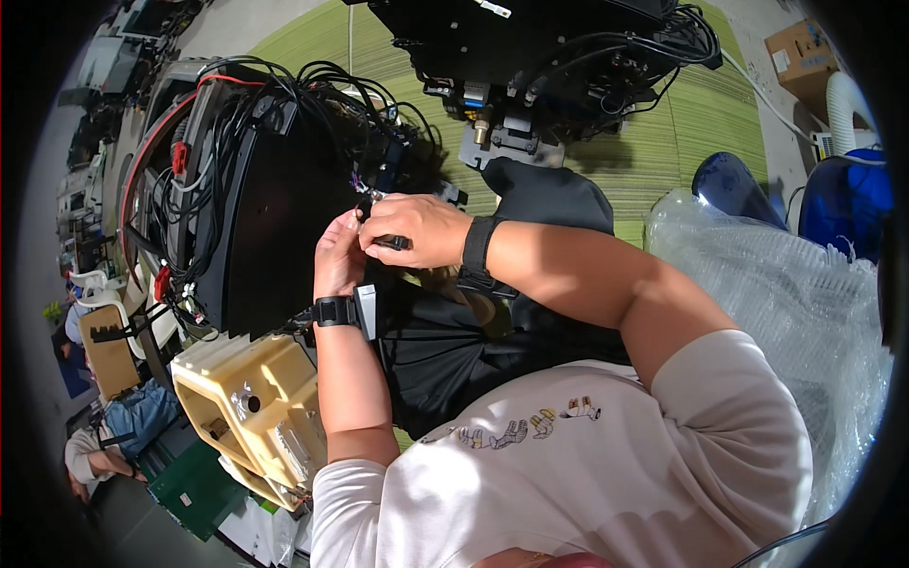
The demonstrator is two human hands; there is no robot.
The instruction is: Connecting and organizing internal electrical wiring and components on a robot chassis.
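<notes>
My two hands meet at the right side of a large black panelled machine (284,208). My right hand (421,230) is closed around a small black-handled tool (391,242); its handle end sticks out below my fingers, and I cannot tell its kind. Just beside it, my left hand (337,248) has thumb and fingers pinched together near the tool's far end. What the left fingers hold is too small and hidden to name. Thin purple wires (357,182) show right above the fingertips. Both wrists wear black straps, the left one with a grey block on it.
Black cable bundles (331,76) hang over the machine's top. Another black machine (549,47) with cables stands ahead on the green mat (653,170). A cream plastic housing (251,402) sits at lower left. Bubble wrap (786,312) lies at right. Behind, at left, a person (90,459) is partly visible.
</notes>
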